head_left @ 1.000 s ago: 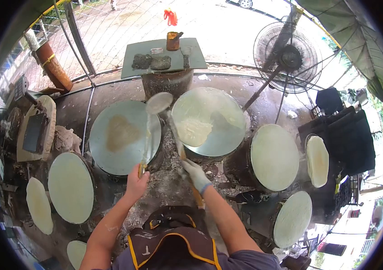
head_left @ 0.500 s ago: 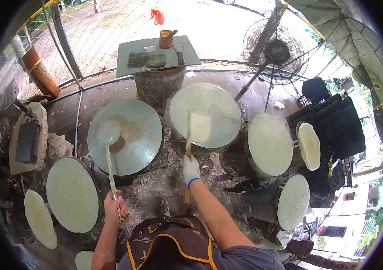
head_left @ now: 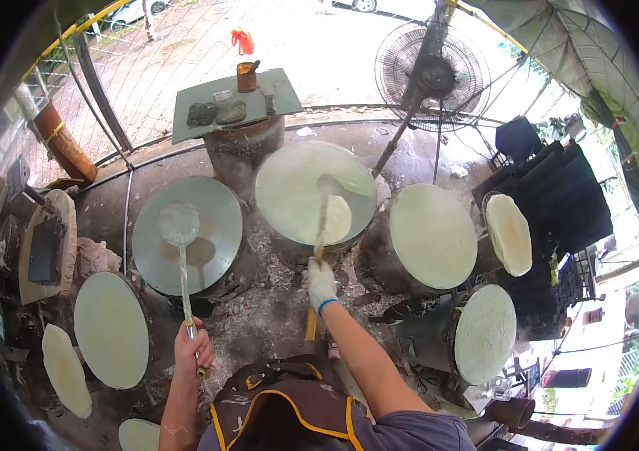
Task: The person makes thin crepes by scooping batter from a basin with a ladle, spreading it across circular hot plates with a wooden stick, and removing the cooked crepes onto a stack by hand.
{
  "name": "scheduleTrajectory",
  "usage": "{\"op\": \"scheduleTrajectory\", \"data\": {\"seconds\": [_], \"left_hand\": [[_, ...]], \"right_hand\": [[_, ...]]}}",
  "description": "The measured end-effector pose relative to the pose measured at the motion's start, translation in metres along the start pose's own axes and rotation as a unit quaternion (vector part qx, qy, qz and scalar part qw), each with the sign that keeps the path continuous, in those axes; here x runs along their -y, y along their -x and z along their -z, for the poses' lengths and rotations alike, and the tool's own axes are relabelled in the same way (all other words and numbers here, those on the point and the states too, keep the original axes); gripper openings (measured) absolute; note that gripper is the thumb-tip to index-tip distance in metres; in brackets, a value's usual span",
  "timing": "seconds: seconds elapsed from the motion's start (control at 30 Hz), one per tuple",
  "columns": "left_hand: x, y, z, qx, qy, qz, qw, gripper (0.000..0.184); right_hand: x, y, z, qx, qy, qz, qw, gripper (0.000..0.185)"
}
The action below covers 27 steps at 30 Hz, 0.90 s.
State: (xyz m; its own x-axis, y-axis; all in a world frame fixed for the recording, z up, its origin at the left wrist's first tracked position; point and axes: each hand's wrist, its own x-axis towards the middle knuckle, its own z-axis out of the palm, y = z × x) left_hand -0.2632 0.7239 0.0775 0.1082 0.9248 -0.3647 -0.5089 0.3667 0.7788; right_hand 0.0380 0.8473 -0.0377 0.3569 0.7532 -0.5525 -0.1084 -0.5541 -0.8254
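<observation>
My bare left hand [head_left: 195,349] is closed around the handle of a long ladle [head_left: 184,282]. The batter-coated bowl of the ladle hangs over a round metal griddle [head_left: 222,259] with a brown patch on it. My right hand [head_left: 322,281], in a white glove with a blue band at the wrist, grips a wooden-handled spreader [head_left: 320,244]. Its blurred head is over the centre griddle [head_left: 364,218], where a film of pale batter [head_left: 297,180] covers much of the surface. A thicker cream-coloured pool [head_left: 338,218] lies just right of the spreader.
Batter-covered griddles stand left [head_left: 111,331], right [head_left: 434,237] and lower right [head_left: 486,334]. Loose pale rounds lie at far left [head_left: 67,370] and far right [head_left: 508,234]. Beyond are a small table [head_left: 184,129] with a rusty can [head_left: 246,77] and a standing fan [head_left: 432,75].
The spreader head has swung across the centre griddle, and the cream pool beside it has changed shape. The ladle remains above the left griddle. My view has shifted slightly.
</observation>
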Motion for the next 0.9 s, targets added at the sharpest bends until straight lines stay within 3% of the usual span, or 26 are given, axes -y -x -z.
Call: {"op": "scheduleTrajectory", "data": {"seconds": [0.1,0.13,0.27,0.37,0.4,0.5,0.63,0.67,0.77,0.9], "left_hand": [[0.020,-0.001,-0.032,-0.023,0.026,-0.001,0.999,0.018],[0.025,0.001,-0.045,-0.022,0.047,0.006,0.999,0.018],[0.044,-0.001,-0.094,-0.002,0.101,0.022,0.995,0.019],[0.066,-0.001,-0.125,0.001,0.131,0.022,0.991,0.021],[0.070,-0.003,-0.143,-0.001,0.137,0.018,0.990,0.021],[0.085,-0.007,-0.158,-0.008,0.134,0.016,0.991,0.021],[0.096,-0.009,-0.173,-0.029,0.124,0.006,0.992,0.021],[0.095,-0.012,-0.177,-0.037,0.119,0.007,0.992,0.021],[0.093,-0.017,-0.183,-0.051,0.113,0.010,0.992,0.022],[0.090,-0.025,-0.171,-0.037,0.112,0.023,0.993,0.023]], "right_hand": [[-0.054,-0.022,0.027,0.163,0.269,0.144,0.938,0.046],[-0.043,-0.008,0.048,0.148,0.295,0.144,0.933,0.051],[-0.048,-0.044,0.114,0.036,0.221,0.125,0.967,0.042],[0.002,-0.049,0.143,0.085,0.246,0.130,0.957,0.043],[-0.016,-0.052,0.162,0.147,0.304,0.228,0.913,0.044],[-0.004,-0.059,0.200,0.142,0.362,0.154,0.908,0.045],[0.041,-0.098,0.196,0.104,0.307,0.148,0.934,0.045],[0.047,-0.092,0.197,0.108,0.312,0.190,0.925,0.045],[0.013,-0.076,0.215,0.238,0.374,0.251,0.861,0.043],[-0.015,-0.077,0.229,0.142,0.378,0.209,0.891,0.042]]}}
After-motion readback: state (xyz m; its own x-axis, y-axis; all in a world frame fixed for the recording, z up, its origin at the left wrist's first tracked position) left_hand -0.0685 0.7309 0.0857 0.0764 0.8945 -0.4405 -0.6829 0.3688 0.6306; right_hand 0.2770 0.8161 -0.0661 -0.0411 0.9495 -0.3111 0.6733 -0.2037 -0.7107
